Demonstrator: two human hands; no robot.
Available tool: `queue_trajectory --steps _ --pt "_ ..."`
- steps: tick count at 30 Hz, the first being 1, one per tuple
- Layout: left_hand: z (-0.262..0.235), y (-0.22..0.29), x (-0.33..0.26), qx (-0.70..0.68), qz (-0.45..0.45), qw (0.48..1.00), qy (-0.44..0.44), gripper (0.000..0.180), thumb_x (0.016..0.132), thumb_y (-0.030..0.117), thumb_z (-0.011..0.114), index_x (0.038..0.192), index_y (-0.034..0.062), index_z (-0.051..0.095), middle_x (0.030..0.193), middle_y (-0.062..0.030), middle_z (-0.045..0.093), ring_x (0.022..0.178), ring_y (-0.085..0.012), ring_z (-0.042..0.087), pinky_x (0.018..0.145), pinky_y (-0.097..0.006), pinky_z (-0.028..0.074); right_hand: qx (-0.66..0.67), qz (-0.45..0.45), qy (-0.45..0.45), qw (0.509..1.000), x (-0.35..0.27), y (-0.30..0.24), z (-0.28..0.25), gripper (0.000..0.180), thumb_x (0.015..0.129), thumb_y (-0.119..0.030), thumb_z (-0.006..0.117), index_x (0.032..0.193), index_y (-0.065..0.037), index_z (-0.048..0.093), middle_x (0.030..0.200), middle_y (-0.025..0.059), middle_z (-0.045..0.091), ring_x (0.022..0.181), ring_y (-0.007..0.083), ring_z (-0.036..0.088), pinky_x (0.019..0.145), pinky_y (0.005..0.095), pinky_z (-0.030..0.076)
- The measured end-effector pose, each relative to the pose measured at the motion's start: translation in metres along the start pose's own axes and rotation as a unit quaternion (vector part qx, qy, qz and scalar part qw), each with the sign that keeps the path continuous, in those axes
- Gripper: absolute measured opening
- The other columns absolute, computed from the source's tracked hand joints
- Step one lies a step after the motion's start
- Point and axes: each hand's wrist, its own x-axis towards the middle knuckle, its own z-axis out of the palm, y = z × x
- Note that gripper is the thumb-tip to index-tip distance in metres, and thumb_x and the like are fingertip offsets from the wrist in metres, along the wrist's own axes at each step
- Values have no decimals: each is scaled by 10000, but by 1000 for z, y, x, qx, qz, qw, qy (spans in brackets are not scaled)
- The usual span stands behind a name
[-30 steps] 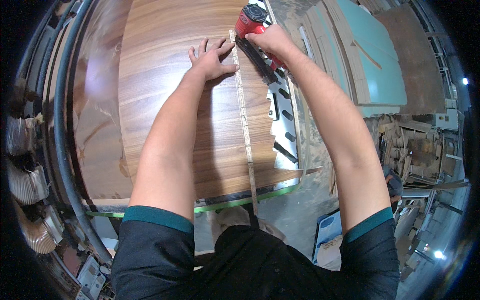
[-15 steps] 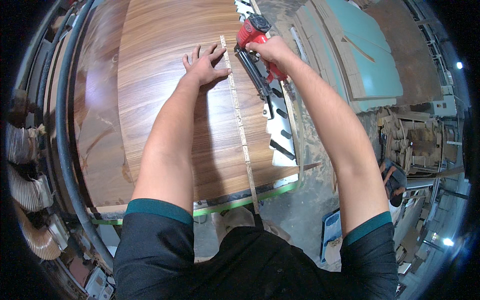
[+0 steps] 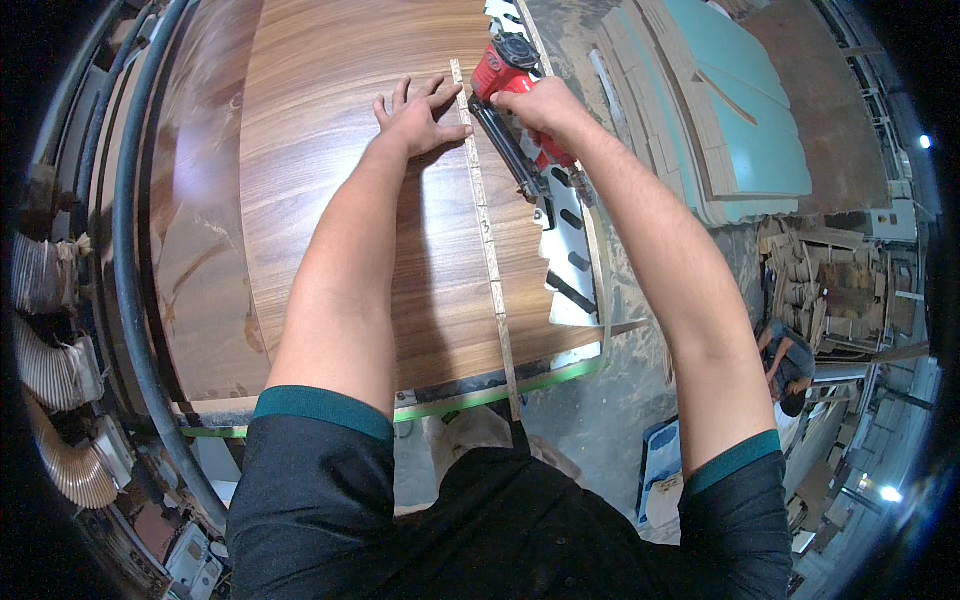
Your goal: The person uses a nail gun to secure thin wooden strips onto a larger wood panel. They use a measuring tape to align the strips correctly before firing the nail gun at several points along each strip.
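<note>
My right hand (image 3: 548, 108) is wrapped round the handle of a red and black nail gun (image 3: 492, 72). The gun's head sits beside a narrow strip of particle board (image 3: 482, 215), near the strip's far end. My left hand (image 3: 415, 118) has its fingers spread, with the thumb and a fingertip touching the strip's left side. Beneath both hands is a wood-grain panel (image 3: 330, 140). The strip runs lengthwise toward my body, its near end past the panel's front edge. Whether the gun's nose touches the strip is hard to make out.
A white slotted sheet (image 3: 575, 305) lines the right of the panel. A stack of pale green boards (image 3: 745, 110) stands to the right. On the left run a blue-grey pipe (image 3: 128, 250) and ribbed hoses (image 3: 45, 375). Another person (image 3: 788, 360) is far right.
The nail gun has shifted slightly, its head now nearer the strip. My left hand and the strip's far end have moved a little farther away and to the right.
</note>
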Motion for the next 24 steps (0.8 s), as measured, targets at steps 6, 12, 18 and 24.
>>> queue_trajectory --steps 6,12,18,24 --pt "-3 4 -1 1 -3 1000 -7 1047 760 746 883 1692 445 515 1872 48 297 1752 -370 79 1329 -761 -6 -21 -17 20 999 -2 2 1 496 931 -434 897 904 37 747 723 88 714 569 192 682 525 377 538" --pt "-5 3 -3 1 -7 1000 -5 1047 758 747 891 1688 443 520 1868 53 302 1753 -370 76 1338 -752 -13 -30 -5 1 1000 -16 -12 1 462 955 -412 884 897 24 743 727 88 720 573 192 691 532 380 548" --pt "-4 7 0 4 -5 1000 -8 1052 760 755 893 1691 447 514 1867 59 302 1753 -368 82 1337 -756 -7 59 23 -11 998 3 6 7 416 973 -354 882 885 22 727 718 77 702 540 173 650 501 369 509" --pt "-5 4 -1 8 -9 1000 -8 1061 754 762 895 1694 460 505 1869 63 297 1754 -361 79 1340 -757 -8 66 33 -21 997 -7 -4 5 395 976 -328 877 908 29 723 710 64 683 529 167 632 490 355 491"
